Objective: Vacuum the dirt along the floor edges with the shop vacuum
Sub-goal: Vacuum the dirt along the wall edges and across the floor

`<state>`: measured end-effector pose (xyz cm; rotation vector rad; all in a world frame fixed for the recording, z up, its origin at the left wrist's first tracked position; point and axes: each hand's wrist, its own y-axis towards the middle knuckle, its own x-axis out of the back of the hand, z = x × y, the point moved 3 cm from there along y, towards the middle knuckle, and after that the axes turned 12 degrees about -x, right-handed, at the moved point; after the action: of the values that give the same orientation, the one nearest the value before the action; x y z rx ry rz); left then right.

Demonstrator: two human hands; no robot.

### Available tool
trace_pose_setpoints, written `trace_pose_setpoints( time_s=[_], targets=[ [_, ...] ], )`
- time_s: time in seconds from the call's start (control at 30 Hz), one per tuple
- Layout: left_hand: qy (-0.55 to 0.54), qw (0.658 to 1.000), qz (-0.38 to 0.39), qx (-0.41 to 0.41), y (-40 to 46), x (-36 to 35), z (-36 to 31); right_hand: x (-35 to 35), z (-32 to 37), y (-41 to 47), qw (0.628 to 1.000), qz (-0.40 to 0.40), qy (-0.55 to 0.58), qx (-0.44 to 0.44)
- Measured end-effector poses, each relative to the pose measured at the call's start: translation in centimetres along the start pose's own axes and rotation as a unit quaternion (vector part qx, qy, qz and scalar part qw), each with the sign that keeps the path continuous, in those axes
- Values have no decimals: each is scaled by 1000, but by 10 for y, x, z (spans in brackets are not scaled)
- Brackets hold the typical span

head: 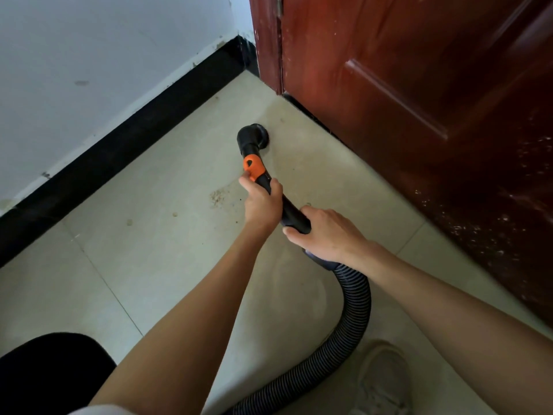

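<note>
A: Which step is this?

B: The sweep itself, I'd say. The left hand (261,202) is curled round the black wand (291,212) just behind its orange collar (253,167), and the right hand (324,233) grips the wand's rear end, fingers wrapped over it, where the ribbed hose (354,298) joins on. The round brush head (254,137) sits out beyond the left hand, on or just above the tiled floor (155,265); I can't tell which.

A: Is it at an edge yet?

B: Near one. The head is a little short of the foot of the red door (419,115), ahead and to the right of both hands. The black skirting (119,145) runs off to the left of the left hand, well apart from the head.

A: What does the next move call for?

B: Probably pushing the head forward into the seam under the door, then towards the corner ahead. There is also a small patch of crumbs (218,196) just left of the left hand, and I'd guess that needs a pass.

A: Anything in the way?

B: The hose loops down behind the right hand and past a pale shoe (384,378), so it could snag there. A dark trouser knee (51,369) sits below the left forearm. Nothing else crowds the corner.
</note>
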<state>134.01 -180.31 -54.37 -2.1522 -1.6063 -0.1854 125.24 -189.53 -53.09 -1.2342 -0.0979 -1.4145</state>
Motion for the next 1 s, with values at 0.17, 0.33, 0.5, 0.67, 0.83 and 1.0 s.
trace_pose_setpoints(
  time_s=[0.17, 0.33, 0.5, 0.67, 0.83, 1.0],
  targets=[
    [27, 999, 28, -15, 21, -14, -12, 9, -5, 14, 998, -13, 47, -28],
    [73, 994, 78, -27, 37, -32, -27, 19, -13, 20, 994, -44, 89, -55],
    [64, 993, 97, -36, 22, -42, -27, 15, -24, 5, 993, -48, 88, -68],
    [51, 988, 138, -50, -1, -51, -24, 2, -39, -19, 987, -73, 103, -104],
    [31, 989, 138, -46, -14, -49, -28, -1, -40, -30, 985, -67, 117, -105],
    [11, 998, 38, -40, -27, -7, -21, -4, -13, -34, 996, -36, 76, -32]
  ],
)
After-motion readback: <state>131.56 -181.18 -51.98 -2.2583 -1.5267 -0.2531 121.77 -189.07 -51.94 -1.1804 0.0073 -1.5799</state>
